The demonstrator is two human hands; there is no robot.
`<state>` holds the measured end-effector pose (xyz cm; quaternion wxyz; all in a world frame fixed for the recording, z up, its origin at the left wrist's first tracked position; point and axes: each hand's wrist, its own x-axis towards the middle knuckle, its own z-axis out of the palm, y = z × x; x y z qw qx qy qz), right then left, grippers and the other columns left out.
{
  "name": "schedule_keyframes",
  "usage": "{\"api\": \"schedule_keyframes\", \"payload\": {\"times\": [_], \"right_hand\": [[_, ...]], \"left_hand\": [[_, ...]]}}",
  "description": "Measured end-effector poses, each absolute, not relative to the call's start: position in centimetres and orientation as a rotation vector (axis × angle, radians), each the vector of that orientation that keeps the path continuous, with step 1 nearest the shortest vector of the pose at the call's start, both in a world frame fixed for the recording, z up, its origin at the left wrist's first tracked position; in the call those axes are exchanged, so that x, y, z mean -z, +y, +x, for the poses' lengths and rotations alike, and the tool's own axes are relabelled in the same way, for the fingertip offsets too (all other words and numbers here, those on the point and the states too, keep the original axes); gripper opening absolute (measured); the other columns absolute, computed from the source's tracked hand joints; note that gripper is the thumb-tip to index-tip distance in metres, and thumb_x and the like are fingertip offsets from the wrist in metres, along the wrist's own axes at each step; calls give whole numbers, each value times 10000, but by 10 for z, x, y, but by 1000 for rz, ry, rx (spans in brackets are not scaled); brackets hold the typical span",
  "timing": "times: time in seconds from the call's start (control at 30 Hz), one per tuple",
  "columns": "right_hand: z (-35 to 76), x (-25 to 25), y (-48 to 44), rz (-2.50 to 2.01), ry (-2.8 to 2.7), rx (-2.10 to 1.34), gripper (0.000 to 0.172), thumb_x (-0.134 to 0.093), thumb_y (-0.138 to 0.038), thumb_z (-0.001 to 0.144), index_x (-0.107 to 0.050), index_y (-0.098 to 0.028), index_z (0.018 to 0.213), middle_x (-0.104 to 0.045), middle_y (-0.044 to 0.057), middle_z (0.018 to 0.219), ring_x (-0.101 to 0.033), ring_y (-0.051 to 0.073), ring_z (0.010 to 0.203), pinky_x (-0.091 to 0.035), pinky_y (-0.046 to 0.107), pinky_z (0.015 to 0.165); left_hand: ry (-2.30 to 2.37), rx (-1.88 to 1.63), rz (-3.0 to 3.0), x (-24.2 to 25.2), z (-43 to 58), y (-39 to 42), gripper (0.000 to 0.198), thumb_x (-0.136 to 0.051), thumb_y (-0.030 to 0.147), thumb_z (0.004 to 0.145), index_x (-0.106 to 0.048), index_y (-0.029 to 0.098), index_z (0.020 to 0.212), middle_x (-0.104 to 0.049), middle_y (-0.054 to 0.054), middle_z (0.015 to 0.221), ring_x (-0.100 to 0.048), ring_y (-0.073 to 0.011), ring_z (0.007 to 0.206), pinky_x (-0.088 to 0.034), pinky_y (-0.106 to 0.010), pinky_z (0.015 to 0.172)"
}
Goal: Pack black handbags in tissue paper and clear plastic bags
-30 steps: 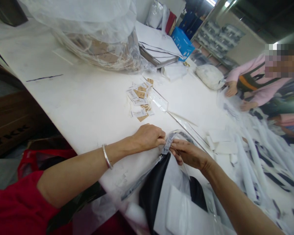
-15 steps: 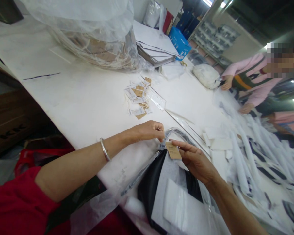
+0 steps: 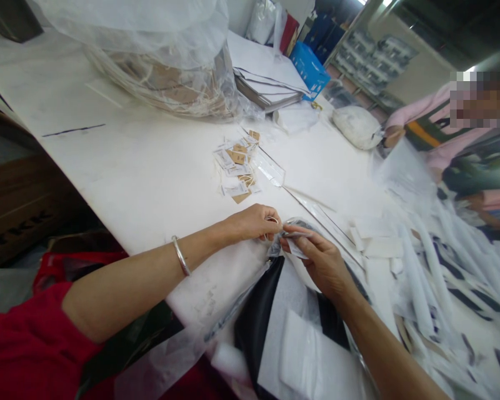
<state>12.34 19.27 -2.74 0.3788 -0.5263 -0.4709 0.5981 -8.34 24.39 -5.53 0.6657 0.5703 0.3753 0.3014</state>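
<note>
Left hand [image 3: 254,222]: fingers curled together, pinching the top edge of the bag [image 3: 275,253]. A thin pale loop shows at the fingertips; string or plastic, cannot tell. Bracelet [image 3: 180,255] on that wrist.

Right hand [image 3: 321,262]: thumb and forefinger clamped on a small tag [image 3: 295,248], held at the bag's mouth, fingertips touching those of the left hand.

Bag: clear plastic, lying at the near edge of the table [image 3: 129,166], mouth pointing away from the person, its near end hanging over the table edge. Inside it, a dark garment [image 3: 256,319] with white paper [image 3: 300,355] over it.

Just beyond the hands: a loose pile of tags [image 3: 236,166], brown and white, with a small clear sleeve [image 3: 270,168] touching its right side. A long clear strip [image 3: 316,211] runs from there toward the right.

Far side of table: a large plastic-wrapped bundle [image 3: 162,66], a paper stack [image 3: 266,78], a blue box [image 3: 310,66].

Right: heaped bagged pieces [image 3: 441,278]. A co-worker in a pink sleeve [image 3: 416,108] stands at the far right; hand blurred.
</note>
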Motion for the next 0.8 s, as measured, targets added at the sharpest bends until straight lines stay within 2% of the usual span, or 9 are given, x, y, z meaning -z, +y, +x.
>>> {"api": "schedule_keyframes", "payload": {"times": [0.07, 0.17, 0.23, 0.3, 0.37, 0.5, 0.67, 0.73, 0.8], "right_hand": [[119, 22, 194, -1262, -1081, -1642, 323, -755, -348, 793, -734, -262, 1104, -724, 67, 1166, -680, 287, 1080, -472, 516, 1050], [116, 15, 195, -1174, -1011, -1722, 433, -767, -237, 750, -689, -261, 1175, -679, 74, 1268, -621, 283, 1200, -451, 473, 1083], [116, 14, 196, -1194, -999, -1721, 428, -781, -223, 747, -687, -255, 1163, -668, 77, 1287, -612, 264, 1213, -472, 423, 1064], [115, 16, 198, -1267, -987, -1690, 332, -802, -267, 752, -713, -235, 1070, -706, 79, 1206, -671, 242, 1106, -537, 374, 973], [114, 19, 199, -1351, -989, -1653, 277, -827, -330, 737, -731, -214, 969, -744, 71, 1060, -720, 214, 926, -593, 321, 809], [111, 20, 201, -1413, -1094, -1591, 335, -825, -448, 725, -734, -191, 920, -705, 22, 742, -642, 125, 602, -535, 224, 534], [106, 16, 203, -1546, -1339, -1519, 365, -816, -454, 714, -672, -168, 892, -665, -1, 645, -550, 96, 486, -419, 194, 426], [102, 18, 204, -1619, -1443, -1478, 409, -825, -431, 694, -630, -187, 958, -618, -44, 554, -533, 109, 443, -383, 196, 397], [98, 21, 205, -1657, -1515, -1456, 485, -824, -427, 685, -604, -198, 1051, -578, -75, 505, -522, 121, 422, -361, 200, 382]], "left_hand": [[849, -680, 1288, 55, -84, 244, 182, -620, 321, 744, -630, 167, 840, -640, 2, 667, -627, -138, 652, -495, -217, 578], [856, -674, 1289, 55, -84, 244, 173, -607, 301, 747, -637, 170, 856, -656, -1, 700, -642, -143, 687, -498, -213, 586], [859, -666, 1271, 54, -85, 244, 166, -603, 280, 741, -639, 169, 860, -661, 1, 693, -641, -140, 684, -498, -211, 592], [859, -672, 1241, 54, -85, 244, 168, -619, 283, 735, -640, 166, 854, -660, 6, 671, -630, -132, 662, -496, -208, 590], [857, -691, 1208, 54, -84, 244, 178, -641, 303, 730, -640, 163, 840, -659, 7, 662, -616, -123, 635, -488, -204, 577], [870, -727, 1135, 54, -84, 244, 168, -653, 305, 721, -646, 160, 805, -638, 9, 634, -584, -111, 593, -440, -185, 510], [935, -715, 1064, 55, -83, 246, 176, -666, 313, 696, -671, 162, 786, -557, 35, 539, -483, -86, 479, -315, -172, 420], [946, -729, 1064, 56, -84, 246, 182, -675, 321, 688, -682, 163, 779, -514, 48, 509, -432, -78, 455, -272, -177, 410], [924, -747, 1099, 56, -84, 245, 173, -676, 315, 692, -695, 167, 778, -520, 44, 532, -446, -83, 483, -282, -183, 429]]}}
